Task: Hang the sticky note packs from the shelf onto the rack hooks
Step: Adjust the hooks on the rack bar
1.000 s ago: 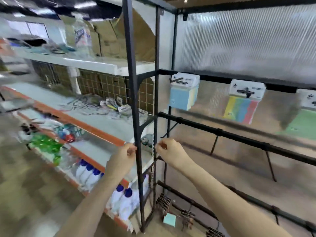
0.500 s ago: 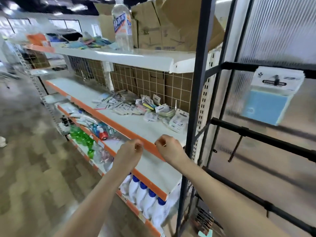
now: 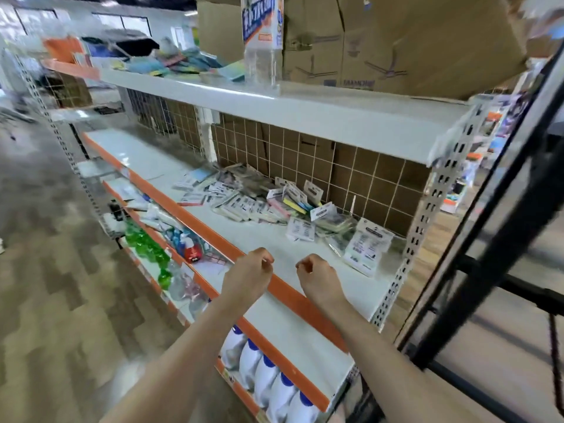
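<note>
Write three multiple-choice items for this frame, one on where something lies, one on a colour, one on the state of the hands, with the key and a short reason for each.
1. Where do the sticky note packs lie?
A. on the middle shelf, near the grid back panel
B. on the floor
C. in the left hand

2. What colour is the front edge strip of the middle shelf?
A. blue
B. orange
C. black

3. What are the two hands doing?
A. each holds a pack
B. they press flat on the shelf
C. both are curled and hold nothing

Key:
1 A, the packs are heaped on the white shelf in front of the brown grid panel.
2 B, the strip along the shelf's front is orange.
3 C, the left hand and the right hand show curled fingers above the shelf edge, with no pack in either.
</note>
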